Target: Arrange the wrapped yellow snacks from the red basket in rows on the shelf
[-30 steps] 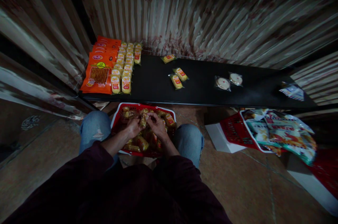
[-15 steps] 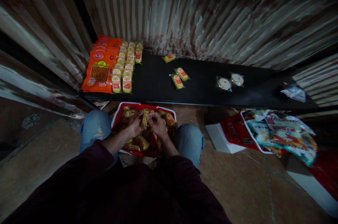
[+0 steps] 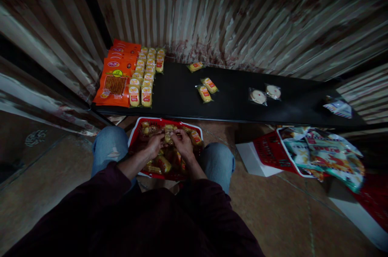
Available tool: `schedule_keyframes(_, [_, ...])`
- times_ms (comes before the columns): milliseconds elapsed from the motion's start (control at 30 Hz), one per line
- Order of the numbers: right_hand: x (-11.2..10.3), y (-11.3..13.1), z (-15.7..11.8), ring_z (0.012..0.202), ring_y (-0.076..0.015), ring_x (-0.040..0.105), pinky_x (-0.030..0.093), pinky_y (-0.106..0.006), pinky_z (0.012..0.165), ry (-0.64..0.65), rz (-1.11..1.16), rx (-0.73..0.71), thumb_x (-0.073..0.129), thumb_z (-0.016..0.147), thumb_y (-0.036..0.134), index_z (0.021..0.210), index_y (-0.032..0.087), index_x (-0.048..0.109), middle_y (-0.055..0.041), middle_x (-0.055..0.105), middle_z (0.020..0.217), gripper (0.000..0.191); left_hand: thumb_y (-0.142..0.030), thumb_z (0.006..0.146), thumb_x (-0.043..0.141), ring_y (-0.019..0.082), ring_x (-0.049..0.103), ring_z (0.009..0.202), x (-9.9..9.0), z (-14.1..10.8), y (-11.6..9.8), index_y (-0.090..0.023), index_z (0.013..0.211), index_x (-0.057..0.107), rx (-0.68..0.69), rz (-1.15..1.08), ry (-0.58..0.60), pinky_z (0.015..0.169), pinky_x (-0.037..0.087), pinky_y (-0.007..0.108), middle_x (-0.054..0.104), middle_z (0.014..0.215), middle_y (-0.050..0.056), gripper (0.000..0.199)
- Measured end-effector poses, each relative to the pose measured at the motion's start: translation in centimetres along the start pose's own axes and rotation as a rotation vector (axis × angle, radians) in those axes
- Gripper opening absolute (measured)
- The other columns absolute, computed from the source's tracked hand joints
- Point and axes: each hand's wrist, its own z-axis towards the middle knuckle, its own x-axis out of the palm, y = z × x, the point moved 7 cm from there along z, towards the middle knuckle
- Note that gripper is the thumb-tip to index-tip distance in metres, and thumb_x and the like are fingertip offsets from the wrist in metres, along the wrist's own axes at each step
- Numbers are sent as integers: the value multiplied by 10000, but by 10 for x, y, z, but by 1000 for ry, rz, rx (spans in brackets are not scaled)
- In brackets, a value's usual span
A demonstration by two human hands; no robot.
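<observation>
Between my two hands is a small wrapped snack cake (image 3: 169, 135) in clear film, held over a red basket (image 3: 132, 140). My left hand (image 3: 155, 144) grips its left side, and my right hand (image 3: 182, 144) has thumb and fingers closed on its right side. Below them, the basket holds several more wrapped cakes (image 3: 164, 164), partly hidden by my hands. The basket stands on the floor between my knees. Rows of the same yellow cakes (image 3: 146, 96) stand upright on the black shelf (image 3: 178, 101) in front of me.
Orange snack bags (image 3: 114, 81) overlap at the shelf's left end. Loose cakes (image 3: 205, 93) lie mid-shelf, with round white wrapped pieces (image 3: 258, 96) farther right and a white-blue packet (image 3: 338, 107) at the right end. Another red basket (image 3: 269, 148) holds snack bags (image 3: 327, 148). Striped curtains (image 3: 212, 14) hang behind.
The wrapped cake in my hands has turned from nearly upright to a flatter, wider view. Both hands stay over the basket, and the things on the shelf are unchanged.
</observation>
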Motion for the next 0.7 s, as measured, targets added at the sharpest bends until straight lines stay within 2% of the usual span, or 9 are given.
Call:
schedule_keyframes(233, [3,-13,2,768,-169,598,478,-321,753,24,44,40,547,725,409,891,186,566,-39,637,865,278,-156,698,607,95,551,557,7,-5,-9,-167,766,572,71,23,114,479,421,198,621,698,-1,78])
schedule_keyframes(433, [1,-14,3,812,-174,600,467,-344,824,13,-2,-3,555,708,327,852,201,557,-31,643,868,192,-203,631,674,111,568,627,12,-9,-12,-175,749,541,88,46,166,576,470,232,594,698,-13,179])
schedule_keyframes(700, [0,-14,2,781,-175,593,477,-340,784,20,-32,-15,510,741,324,809,214,556,-21,632,826,137,-183,593,705,101,547,691,12,-14,-17,-184,693,565,221,112,133,560,410,174,596,766,-16,171])
